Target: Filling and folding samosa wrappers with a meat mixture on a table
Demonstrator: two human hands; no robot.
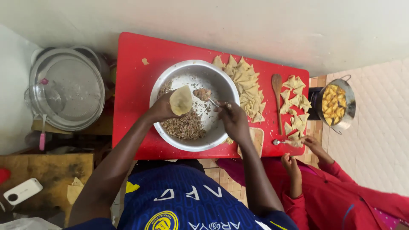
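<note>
My left hand (162, 108) holds a folded cone of pale dough (181, 100) over a large metal bowl (170, 74). My right hand (233, 120) grips a spoon (206, 96) loaded with minced filling, its tip just right of the cone. The bowl sits on a red table (136, 64) and holds a heap of brown minced filling (185, 126) at its near left side.
Folded raw triangular pastries (248, 87) lie in a pile right of the bowl, more (297, 104) farther right beside a wooden spoon (277, 100). A second person in red (336, 191) reaches to the table's right edge. A pot of fried pieces (336, 104) stands right; a lidded pot (68, 87) left.
</note>
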